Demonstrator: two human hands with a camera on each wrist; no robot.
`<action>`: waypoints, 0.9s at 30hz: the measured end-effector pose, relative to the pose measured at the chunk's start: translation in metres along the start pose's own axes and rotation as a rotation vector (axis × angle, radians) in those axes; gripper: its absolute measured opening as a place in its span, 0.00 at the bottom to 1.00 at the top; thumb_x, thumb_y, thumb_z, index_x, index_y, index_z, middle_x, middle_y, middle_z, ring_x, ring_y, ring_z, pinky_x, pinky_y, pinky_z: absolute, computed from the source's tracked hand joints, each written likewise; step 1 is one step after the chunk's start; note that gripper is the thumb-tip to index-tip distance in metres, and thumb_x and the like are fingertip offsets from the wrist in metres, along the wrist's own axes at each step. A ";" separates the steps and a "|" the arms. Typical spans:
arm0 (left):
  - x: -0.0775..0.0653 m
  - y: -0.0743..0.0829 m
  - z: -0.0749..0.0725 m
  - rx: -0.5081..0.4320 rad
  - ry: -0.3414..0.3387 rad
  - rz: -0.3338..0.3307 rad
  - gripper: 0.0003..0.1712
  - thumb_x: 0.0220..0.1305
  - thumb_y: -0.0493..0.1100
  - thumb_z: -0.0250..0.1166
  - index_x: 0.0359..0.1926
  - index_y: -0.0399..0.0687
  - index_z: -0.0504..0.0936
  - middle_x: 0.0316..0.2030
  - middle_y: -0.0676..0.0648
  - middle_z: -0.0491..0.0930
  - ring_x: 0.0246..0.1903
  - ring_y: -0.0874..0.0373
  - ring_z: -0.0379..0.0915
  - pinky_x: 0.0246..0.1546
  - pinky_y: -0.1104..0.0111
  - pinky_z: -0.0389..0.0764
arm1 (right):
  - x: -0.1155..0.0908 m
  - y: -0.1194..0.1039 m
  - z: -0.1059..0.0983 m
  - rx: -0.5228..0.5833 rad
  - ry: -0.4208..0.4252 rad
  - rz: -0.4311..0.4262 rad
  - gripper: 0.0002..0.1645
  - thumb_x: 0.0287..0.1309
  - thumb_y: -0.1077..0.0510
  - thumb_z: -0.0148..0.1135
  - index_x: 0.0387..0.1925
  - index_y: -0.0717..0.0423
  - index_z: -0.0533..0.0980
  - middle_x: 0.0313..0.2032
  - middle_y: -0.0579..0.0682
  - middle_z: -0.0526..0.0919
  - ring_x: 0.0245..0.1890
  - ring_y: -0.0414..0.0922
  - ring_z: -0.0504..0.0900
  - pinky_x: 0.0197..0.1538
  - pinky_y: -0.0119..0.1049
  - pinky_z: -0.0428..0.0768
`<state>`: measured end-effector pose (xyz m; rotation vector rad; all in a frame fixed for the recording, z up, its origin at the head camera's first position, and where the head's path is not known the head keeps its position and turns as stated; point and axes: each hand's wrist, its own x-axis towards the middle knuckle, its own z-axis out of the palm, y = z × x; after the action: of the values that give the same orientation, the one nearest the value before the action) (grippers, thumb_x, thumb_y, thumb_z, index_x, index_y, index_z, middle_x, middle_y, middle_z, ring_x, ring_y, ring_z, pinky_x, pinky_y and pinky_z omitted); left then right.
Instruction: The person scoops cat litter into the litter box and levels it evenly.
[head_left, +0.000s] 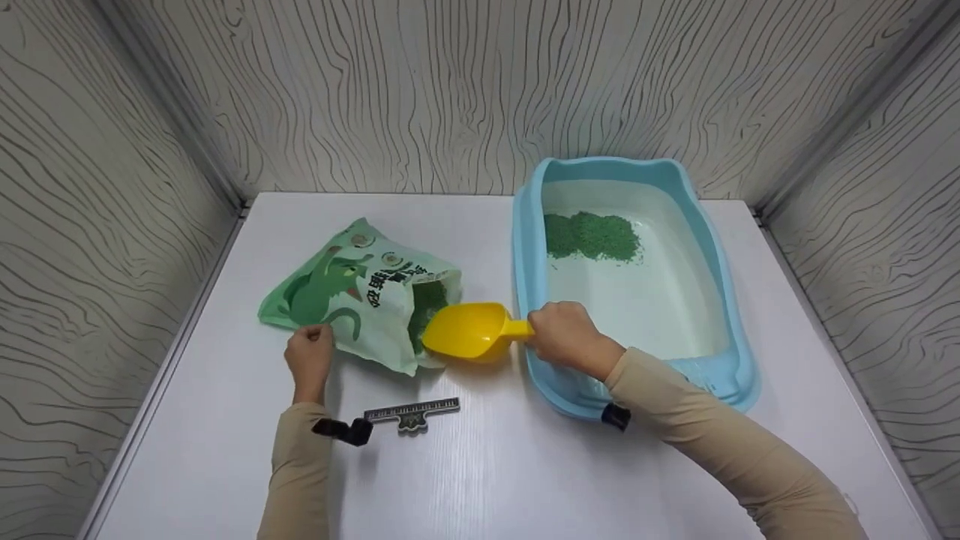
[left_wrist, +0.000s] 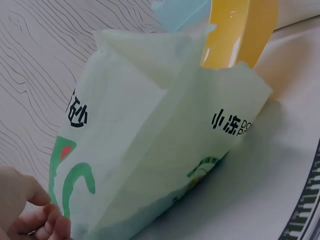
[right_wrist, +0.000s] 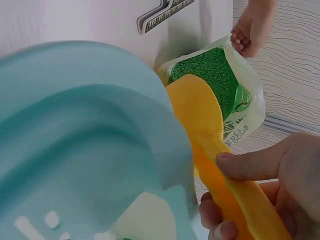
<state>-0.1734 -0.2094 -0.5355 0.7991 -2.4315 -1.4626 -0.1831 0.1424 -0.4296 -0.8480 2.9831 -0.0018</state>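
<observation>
My right hand (head_left: 564, 335) grips the handle of a yellow scoop (head_left: 469, 330), thumb along its top in the right wrist view. The tip of the scoop reaches the open mouth of a pale green cat litter bag (head_left: 382, 315) that lies on its side. Green litter pellets (right_wrist: 207, 77) show inside the bag. With curled fingers my left hand (head_left: 307, 354) pinches the bag's near side, close to the printed cat's tail. Beneath my right forearm stands a blue litter box (head_left: 529, 277) with a heap of green pellets (head_left: 600, 236) at its far left.
A dark clip (head_left: 412, 411) with a ruler-like edge lies on the white table (head_left: 465, 472), in front of the bag. Wood-grain panels (head_left: 420, 97) enclose the back and both sides. The litter box's raised rim stands close beside the scoop.
</observation>
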 end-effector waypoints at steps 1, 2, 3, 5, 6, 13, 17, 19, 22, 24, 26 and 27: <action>-0.001 -0.003 -0.003 0.016 -0.016 -0.026 0.21 0.67 0.43 0.51 0.45 0.28 0.80 0.32 0.37 0.83 0.32 0.52 0.75 0.30 0.72 0.69 | 0.000 -0.001 -0.001 0.004 -0.008 0.006 0.13 0.53 0.56 0.67 0.25 0.63 0.78 0.19 0.57 0.79 0.19 0.50 0.74 0.24 0.46 0.75; -0.002 -0.006 -0.005 0.029 -0.040 -0.056 0.21 0.66 0.44 0.51 0.43 0.28 0.80 0.29 0.40 0.83 0.30 0.53 0.74 0.29 0.72 0.69 | 0.001 -0.001 -0.002 0.007 -0.016 0.010 0.13 0.53 0.56 0.67 0.25 0.63 0.78 0.19 0.57 0.79 0.19 0.50 0.74 0.24 0.46 0.75; -0.003 -0.007 -0.007 0.039 -0.072 -0.089 0.21 0.66 0.45 0.52 0.42 0.29 0.81 0.25 0.43 0.82 0.28 0.55 0.73 0.28 0.72 0.69 | 0.001 -0.002 -0.003 0.009 -0.022 0.014 0.12 0.53 0.56 0.67 0.25 0.63 0.78 0.19 0.57 0.79 0.18 0.50 0.74 0.24 0.46 0.75; -0.004 -0.010 -0.009 0.033 -0.160 -0.153 0.21 0.64 0.46 0.53 0.36 0.30 0.81 0.19 0.49 0.79 0.24 0.59 0.71 0.27 0.72 0.69 | 0.002 -0.003 -0.004 0.016 -0.035 0.026 0.12 0.53 0.57 0.66 0.25 0.63 0.78 0.19 0.57 0.78 0.18 0.50 0.73 0.24 0.45 0.74; -0.004 -0.010 -0.009 0.013 -0.213 -0.188 0.20 0.64 0.47 0.53 0.34 0.31 0.80 0.18 0.51 0.77 0.23 0.61 0.71 0.27 0.72 0.71 | 0.002 -0.003 -0.004 0.020 -0.041 0.034 0.12 0.53 0.57 0.66 0.24 0.63 0.78 0.19 0.57 0.78 0.19 0.50 0.72 0.24 0.45 0.74; -0.007 -0.007 0.001 -0.144 -0.448 -0.299 0.19 0.67 0.43 0.47 0.41 0.29 0.76 0.20 0.53 0.78 0.21 0.65 0.76 0.28 0.74 0.79 | 0.005 -0.009 -0.001 0.092 -0.115 0.080 0.12 0.56 0.57 0.65 0.30 0.65 0.79 0.24 0.58 0.81 0.22 0.49 0.72 0.30 0.45 0.77; -0.009 -0.005 0.003 -0.126 -0.456 -0.279 0.20 0.67 0.41 0.46 0.44 0.26 0.75 0.21 0.52 0.79 0.21 0.65 0.77 0.27 0.75 0.79 | 0.007 -0.016 0.004 0.143 -0.161 0.123 0.13 0.58 0.56 0.65 0.34 0.66 0.79 0.28 0.58 0.82 0.25 0.50 0.73 0.36 0.45 0.79; -0.009 -0.004 0.002 -0.128 -0.458 -0.276 0.20 0.68 0.40 0.47 0.46 0.25 0.74 0.21 0.52 0.80 0.21 0.66 0.77 0.28 0.75 0.79 | 0.009 -0.019 0.006 0.152 -0.167 0.137 0.14 0.57 0.56 0.65 0.35 0.66 0.79 0.28 0.59 0.83 0.26 0.50 0.74 0.36 0.46 0.79; -0.009 -0.005 0.000 -0.153 -0.471 -0.287 0.21 0.70 0.41 0.49 0.50 0.23 0.72 0.21 0.53 0.81 0.22 0.66 0.78 0.29 0.75 0.79 | 0.010 -0.024 0.008 0.156 -0.168 0.145 0.14 0.55 0.57 0.67 0.34 0.67 0.79 0.28 0.59 0.83 0.26 0.51 0.76 0.35 0.47 0.80; -0.008 -0.006 -0.002 -0.188 -0.485 -0.308 0.22 0.70 0.41 0.50 0.52 0.22 0.72 0.22 0.53 0.81 0.23 0.66 0.78 0.31 0.74 0.80 | 0.012 -0.027 0.009 0.162 -0.174 0.150 0.14 0.55 0.57 0.67 0.34 0.67 0.79 0.28 0.59 0.83 0.26 0.51 0.76 0.35 0.46 0.80; -0.007 -0.008 -0.001 -0.231 -0.501 -0.333 0.21 0.71 0.41 0.50 0.52 0.23 0.72 0.22 0.53 0.81 0.24 0.66 0.79 0.32 0.73 0.81 | 0.012 -0.028 0.009 0.176 -0.180 0.160 0.14 0.54 0.57 0.68 0.34 0.67 0.79 0.28 0.58 0.82 0.25 0.49 0.74 0.34 0.45 0.79; -0.006 -0.010 0.000 -0.254 -0.509 -0.344 0.20 0.71 0.41 0.51 0.52 0.24 0.72 0.22 0.53 0.82 0.24 0.65 0.80 0.33 0.73 0.81 | 0.012 -0.028 0.010 0.184 -0.181 0.164 0.14 0.54 0.57 0.68 0.34 0.66 0.79 0.28 0.58 0.82 0.25 0.49 0.73 0.34 0.44 0.78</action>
<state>-0.1652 -0.2101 -0.5435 0.9090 -2.4377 -2.2960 -0.1779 0.1128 -0.4395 -0.5506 2.8182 -0.1808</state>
